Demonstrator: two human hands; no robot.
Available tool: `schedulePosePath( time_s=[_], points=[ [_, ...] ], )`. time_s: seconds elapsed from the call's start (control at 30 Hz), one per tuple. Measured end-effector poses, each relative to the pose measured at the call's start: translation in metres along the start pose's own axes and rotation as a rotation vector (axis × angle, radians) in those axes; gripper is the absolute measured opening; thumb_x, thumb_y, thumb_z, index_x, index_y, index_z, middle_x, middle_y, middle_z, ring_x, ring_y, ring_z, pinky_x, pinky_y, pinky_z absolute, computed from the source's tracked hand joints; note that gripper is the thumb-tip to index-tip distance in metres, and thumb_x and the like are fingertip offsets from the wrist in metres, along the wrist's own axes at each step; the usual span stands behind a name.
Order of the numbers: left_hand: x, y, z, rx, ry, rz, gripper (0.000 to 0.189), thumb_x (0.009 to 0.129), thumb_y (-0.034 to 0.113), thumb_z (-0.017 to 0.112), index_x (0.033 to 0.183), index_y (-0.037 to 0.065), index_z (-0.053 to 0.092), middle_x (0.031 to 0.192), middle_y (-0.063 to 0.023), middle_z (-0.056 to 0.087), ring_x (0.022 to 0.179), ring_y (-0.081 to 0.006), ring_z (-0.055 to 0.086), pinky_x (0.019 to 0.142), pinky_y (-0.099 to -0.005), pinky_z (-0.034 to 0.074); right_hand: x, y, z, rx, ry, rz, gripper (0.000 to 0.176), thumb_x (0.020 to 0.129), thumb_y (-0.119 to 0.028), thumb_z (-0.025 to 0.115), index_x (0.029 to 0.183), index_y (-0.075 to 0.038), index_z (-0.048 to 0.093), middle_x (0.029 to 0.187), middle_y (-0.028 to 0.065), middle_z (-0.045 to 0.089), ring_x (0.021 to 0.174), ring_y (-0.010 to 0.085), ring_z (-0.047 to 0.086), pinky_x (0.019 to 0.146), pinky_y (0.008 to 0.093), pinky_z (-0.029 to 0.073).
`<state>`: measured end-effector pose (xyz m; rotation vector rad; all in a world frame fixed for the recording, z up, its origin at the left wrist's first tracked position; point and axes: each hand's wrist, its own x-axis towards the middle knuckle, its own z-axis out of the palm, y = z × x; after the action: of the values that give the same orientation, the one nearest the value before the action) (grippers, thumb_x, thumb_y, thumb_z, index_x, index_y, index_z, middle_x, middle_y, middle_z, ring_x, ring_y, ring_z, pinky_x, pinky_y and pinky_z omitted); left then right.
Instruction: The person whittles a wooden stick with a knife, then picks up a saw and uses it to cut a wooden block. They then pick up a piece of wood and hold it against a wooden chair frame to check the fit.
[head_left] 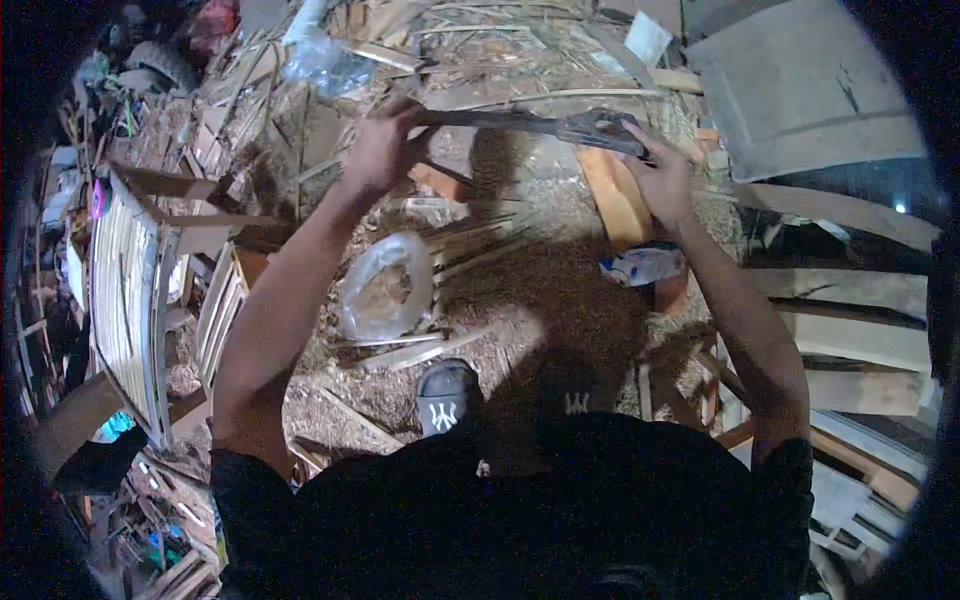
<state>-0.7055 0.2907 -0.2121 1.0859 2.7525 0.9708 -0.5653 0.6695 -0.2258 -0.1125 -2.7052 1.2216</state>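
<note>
Out in front of me, a long dark bar-shaped tool (520,122) is held almost level between my hands, above the littered floor. Its wider, greyish metal part lies toward the right end; the exact kind of tool is unclear. My left hand (383,148) is closed around the left end. At the other end, the fingers of my right hand (660,172) grip the wider part, with the thumb side toward the bar. Below the right hand, an orange-brown wood block (614,198) overlaps the tool's lower edge in this view.
Wood shavings and offcuts cover the floor. A clear plastic ring-shaped bundle (385,288) lies before my shoes (447,395). Slatted wooden panels (130,290) stand at left, stacked boards (850,290) at right. A large pale sheet (805,95) is at upper right, a tyre (160,65) at upper left.
</note>
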Motion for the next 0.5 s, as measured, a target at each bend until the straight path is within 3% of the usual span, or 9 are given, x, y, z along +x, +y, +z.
schedulePosePath(
  time_s=[0.07,0.1,0.2,0.23,0.27,0.4,0.5],
  points=[
    [-0.020,0.020,-0.005,0.080,-0.130,-0.140,0.025,0.089,0.013,0.068,0.113,0.011,0.070,0.113,-0.0176,0.066,0.099,-0.0394,0.067,0.085,-0.0468,0.055,-0.008,0.000,0.006,0.061,-0.038,0.057,0.048,0.091,-0.005,0.072,0.137,-0.009,0.062,0.120,0.0155,0.072,0.106,0.0128,0.065,0.095,0.0293,0.050],
    [-0.021,0.006,0.009,-0.035,-0.084,-0.052,0.022,0.089,0.016,0.068,0.110,0.010,0.070,0.109,-0.0176,0.067,0.096,-0.0391,0.067,0.083,-0.0478,0.055,-0.015,-0.005,0.006,0.044,-0.106,0.222,0.050,0.091,-0.003,0.070,0.139,-0.009,0.060,0.121,0.0142,0.072,0.106,0.0136,0.065,0.096,0.0291,0.050],
    [-0.027,-0.004,0.026,0.105,-0.063,-0.115,0.020,0.089,0.018,0.068,0.106,0.009,0.070,0.105,-0.0167,0.067,0.095,-0.0391,0.068,0.080,-0.0482,0.055,-0.028,0.005,0.020,0.037,-0.021,0.067,0.051,0.091,-0.002,0.069,0.141,-0.009,0.058,0.121,0.0125,0.071,0.104,0.0128,0.064,0.094,0.0285,0.050],
    [-0.029,-0.004,0.028,0.043,-0.037,-0.126,0.018,0.089,0.019,0.069,0.103,0.008,0.069,0.104,-0.0159,0.067,0.094,-0.0394,0.068,0.080,-0.0484,0.055,-0.031,0.009,0.020,0.030,-0.096,0.212,0.052,0.092,-0.004,0.070,0.142,-0.009,0.057,0.119,0.0109,0.071,0.104,0.0125,0.063,0.092,0.0275,0.050],
    [-0.032,-0.009,0.032,0.048,-0.034,-0.130,0.018,0.089,0.019,0.069,0.103,0.008,0.069,0.104,-0.0159,0.067,0.094,-0.0394,0.068,0.080,-0.0484,0.055,-0.033,0.016,0.023,0.034,-0.098,0.207,0.052,0.092,-0.004,0.070,0.142,-0.009,0.057,0.119,0.0109,0.071,0.104,0.0125,0.063,0.092,0.0275,0.050],
    [-0.027,-0.023,0.037,0.010,-0.021,-0.002,0.022,0.088,0.022,0.071,0.108,0.011,0.072,0.110,-0.0152,0.068,0.093,-0.0397,0.068,0.080,-0.0468,0.056,-0.038,0.022,0.025,0.116,-0.098,0.083,0.052,0.092,-0.004,0.071,0.142,-0.008,0.057,0.114,0.0107,0.072,0.104,0.0124,0.064,0.091,0.0284,0.051],
    [-0.028,-0.022,0.047,-0.033,-0.037,-0.219,0.024,0.087,0.020,0.072,0.109,0.010,0.072,0.112,-0.0158,0.068,0.099,-0.0394,0.067,0.083,-0.0458,0.055,-0.042,0.019,0.030,0.128,-0.094,0.041,0.055,0.090,-0.003,0.072,0.143,-0.008,0.056,0.113,0.0133,0.072,0.104,0.0125,0.065,0.089,0.0287,0.052]
  ],
)
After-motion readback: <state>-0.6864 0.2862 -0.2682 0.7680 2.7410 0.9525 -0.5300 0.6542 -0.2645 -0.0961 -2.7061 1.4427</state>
